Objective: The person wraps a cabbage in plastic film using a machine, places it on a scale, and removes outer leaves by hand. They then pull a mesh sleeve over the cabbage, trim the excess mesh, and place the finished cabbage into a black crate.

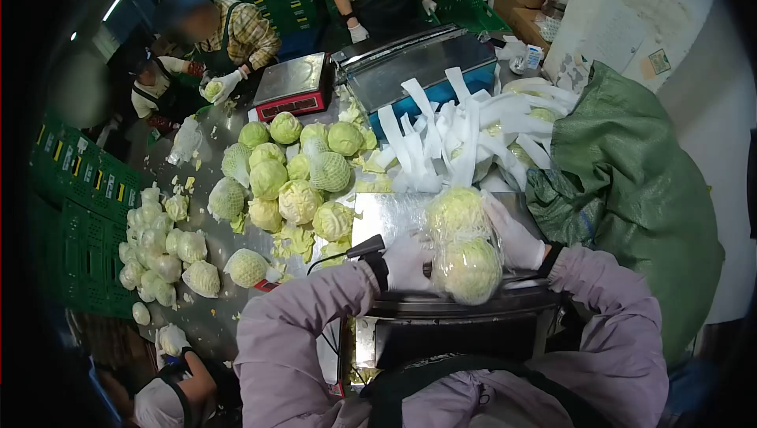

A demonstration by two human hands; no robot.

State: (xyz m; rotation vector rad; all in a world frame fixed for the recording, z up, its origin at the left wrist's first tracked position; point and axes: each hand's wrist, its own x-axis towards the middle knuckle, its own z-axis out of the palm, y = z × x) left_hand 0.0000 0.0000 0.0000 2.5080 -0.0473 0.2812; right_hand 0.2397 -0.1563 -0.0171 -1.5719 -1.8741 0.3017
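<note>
Two pale green cabbages lie one behind the other on the steel plate [378, 211] of a wrapping machine. Clear film covers the nearer cabbage [468, 270]; the farther cabbage [457, 214] has film at least over its near part. My left hand [408, 261], in a white glove, is at the left side of the nearer cabbage, its fingertips partly hidden. Along the right side of both cabbages rests my gloved right hand [511, 232], fingers stretched out and pointing away from me. The machine's dark front edge [473, 302] runs below the hands.
Loose and netted cabbages [300, 201] are heaped to the left, with wrapped ones [162, 243] farther left. White foam sleeves [465, 128] lie behind the plate. A green sack [631, 184] stands right. A red scale [292, 85] and co-workers [229, 34] are beyond; another person [177, 385] is lower left.
</note>
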